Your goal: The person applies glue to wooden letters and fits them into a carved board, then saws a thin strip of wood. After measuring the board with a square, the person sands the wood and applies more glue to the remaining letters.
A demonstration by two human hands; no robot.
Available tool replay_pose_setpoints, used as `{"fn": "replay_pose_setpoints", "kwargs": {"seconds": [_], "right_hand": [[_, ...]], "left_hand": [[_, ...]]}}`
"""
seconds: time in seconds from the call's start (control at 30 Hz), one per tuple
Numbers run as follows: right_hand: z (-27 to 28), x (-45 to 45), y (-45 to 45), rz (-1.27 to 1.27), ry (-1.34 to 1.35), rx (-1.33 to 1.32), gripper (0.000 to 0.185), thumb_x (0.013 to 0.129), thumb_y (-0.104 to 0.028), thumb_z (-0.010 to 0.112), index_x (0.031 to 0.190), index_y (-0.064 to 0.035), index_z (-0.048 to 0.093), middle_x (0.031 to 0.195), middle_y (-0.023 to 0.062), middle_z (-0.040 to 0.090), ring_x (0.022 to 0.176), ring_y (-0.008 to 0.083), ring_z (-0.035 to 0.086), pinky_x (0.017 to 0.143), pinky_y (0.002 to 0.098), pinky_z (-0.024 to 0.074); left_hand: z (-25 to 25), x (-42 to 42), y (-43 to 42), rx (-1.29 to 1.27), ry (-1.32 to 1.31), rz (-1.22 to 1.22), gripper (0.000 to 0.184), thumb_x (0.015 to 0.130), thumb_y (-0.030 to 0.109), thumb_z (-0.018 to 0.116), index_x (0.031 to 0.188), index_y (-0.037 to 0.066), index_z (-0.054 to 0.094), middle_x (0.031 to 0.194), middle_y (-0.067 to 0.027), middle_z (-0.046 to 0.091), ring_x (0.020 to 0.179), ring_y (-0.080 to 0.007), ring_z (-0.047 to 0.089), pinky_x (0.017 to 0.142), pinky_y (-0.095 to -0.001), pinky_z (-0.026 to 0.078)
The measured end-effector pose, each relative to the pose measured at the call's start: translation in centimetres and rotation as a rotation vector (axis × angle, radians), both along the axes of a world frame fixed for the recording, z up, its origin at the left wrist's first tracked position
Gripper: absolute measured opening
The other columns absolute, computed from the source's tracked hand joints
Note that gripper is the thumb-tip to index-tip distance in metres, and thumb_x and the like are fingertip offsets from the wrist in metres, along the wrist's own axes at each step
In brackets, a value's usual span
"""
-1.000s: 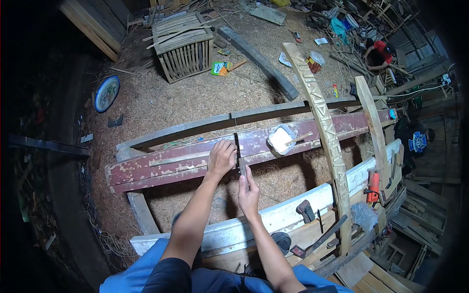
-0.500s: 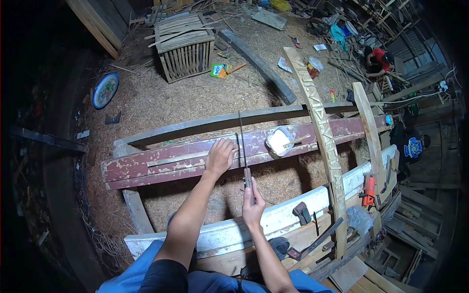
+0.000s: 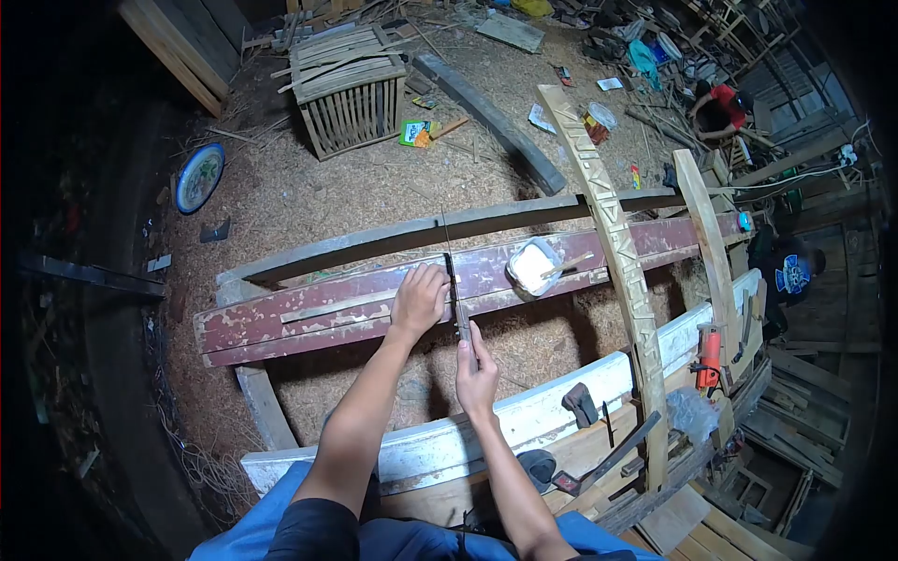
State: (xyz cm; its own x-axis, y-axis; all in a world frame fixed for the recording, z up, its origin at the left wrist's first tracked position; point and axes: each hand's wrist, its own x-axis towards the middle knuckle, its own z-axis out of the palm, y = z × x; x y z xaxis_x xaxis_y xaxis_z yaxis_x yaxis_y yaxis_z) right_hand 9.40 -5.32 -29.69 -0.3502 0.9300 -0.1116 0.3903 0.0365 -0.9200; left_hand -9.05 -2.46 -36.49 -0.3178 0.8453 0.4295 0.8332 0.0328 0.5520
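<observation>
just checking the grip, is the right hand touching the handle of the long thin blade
Touching: the head view shows the right hand wrapped around the near end of the handle, thumb and fingers against it.

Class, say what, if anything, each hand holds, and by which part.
The right hand holds a long thin-bladed tool by its handle. The left hand is at the maroon plank; whether it holds anything cannot be told.

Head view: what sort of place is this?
Likely a woodworking shop: it shows a pale, carved wooden beam, a red cylindrical power tool and a brown, seemingly shavings-strewn floor.
</observation>
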Motion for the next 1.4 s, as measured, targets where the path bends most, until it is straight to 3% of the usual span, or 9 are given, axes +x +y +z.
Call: {"fn": "replay_pose_setpoints", "kwargs": {"seconds": [0.3,0.73,0.8,0.87,0.93,1.07,1.13,1.33,1.4], "right_hand": [[-0.5,0.7,0.1,0.043,-0.081,0.035,0.045,0.106,-0.021,0.06,0.149,-0.0081,0.059,0.109,0.0299,0.073,0.097,0.0449,0.075,0.08,0.0464,0.0583],[-0.6,-0.5,0.6,0.018,0.02,-0.038,0.046,0.107,-0.021,0.059,0.15,-0.0044,0.057,0.121,0.032,0.07,0.111,0.0388,0.074,0.09,0.0412,0.056],[-1.0,-0.7,0.6,0.034,0.004,0.059,0.046,0.108,-0.018,0.058,0.15,0.0008,0.055,0.118,0.0253,0.075,0.095,0.0195,0.07,0.087,0.0349,0.0546],[-0.7,-0.4,0.3,0.051,-0.024,0.055,0.046,0.109,-0.017,0.056,0.151,0.0002,0.055,0.124,0.0267,0.073,0.101,0.0227,0.073,0.091,0.036,0.0548],[-0.5,0.6,-0.4,0.058,-0.027,-0.063,0.047,0.109,-0.022,0.057,0.153,-0.006,0.054,0.12,0.0322,0.071,0.111,0.04,0.073,0.091,0.0422,0.0556],[-0.4,2.6,-1.2,0.074,-0.076,-0.206,0.047,0.109,-0.022,0.056,0.154,-0.0072,0.053,0.12,0.0315,0.071,0.11,0.0384,0.074,0.09,0.0413,0.0564],[-1.6,2.7,-1.6,0.071,-0.005,0.069,0.047,0.109,-0.017,0.056,0.153,-0.0016,0.053,0.081,0.0048,0.06,0.072,0.0095,0.051,0.069,0.0285,0.0483],[-1.8,4.6,-3.8,0.037,-0.006,-0.136,0.047,0.109,-0.017,0.057,0.153,-0.0017,0.053,0.081,0.0022,0.058,0.071,0.0074,0.049,0.066,0.0268,0.0467],[-2.4,5.1,-3.5,0.043,-0.021,-0.036,0.046,0.109,-0.017,0.057,0.153,-0.0019,0.054,0.082,0.0015,0.059,0.071,0.007,0.049,0.066,0.0262,0.0462]], "left_hand": [[-0.5,-0.2,-0.2,-0.047,0.044,0.002,0.016,0.086,0.012,0.071,0.1,0.005,0.067,0.113,-0.0119,0.066,0.107,-0.032,0.061,0.096,-0.0437,0.048],[0.1,0.0,0.0,0.003,-0.011,-0.002,0.012,0.083,0.006,0.071,0.093,0.003,0.064,0.106,-0.0119,0.065,0.103,-0.0336,0.061,0.09,-0.0449,0.049],[0.0,0.1,0.2,0.004,-0.015,0.006,0.012,0.083,0.006,0.07,0.093,0.003,0.064,0.105,-0.0117,0.065,0.102,-0.0334,0.061,0.089,-0.0448,0.049],[0.0,0.1,0.1,0.004,-0.009,0.018,0.012,0.083,0.006,0.07,0.093,0.003,0.063,0.103,-0.0115,0.063,0.102,-0.0331,0.061,0.089,-0.0447,0.049],[-0.1,0.1,0.2,0.008,0.005,0.026,0.013,0.083,0.005,0.07,0.093,0.004,0.063,0.104,-0.0114,0.063,0.102,-0.0331,0.061,0.089,-0.0447,0.049],[0.3,0.3,0.1,-0.034,-0.007,0.027,0.014,0.082,0.006,0.071,0.094,0.004,0.063,0.104,-0.011,0.063,0.101,-0.0331,0.061,0.089,-0.0446,0.049],[0.5,0.4,0.2,-0.02,-0.019,0.019,0.014,0.082,0.006,0.071,0.094,0.004,0.062,0.104,-0.011,0.063,0.101,-0.0331,0.061,0.089,-0.0446,0.049],[0.3,0.3,0.0,-0.053,0.023,0.034,0.016,0.085,0.009,0.072,0.098,0.004,0.064,0.108,-0.0099,0.064,0.103,-0.0302,0.061,0.09,-0.042,0.049],[0.5,0.2,0.0,-0.066,0.014,0.023,0.015,0.086,0.01,0.072,0.098,0.005,0.065,0.108,-0.0097,0.065,0.103,-0.0297,0.061,0.091,-0.0417,0.049]]}}
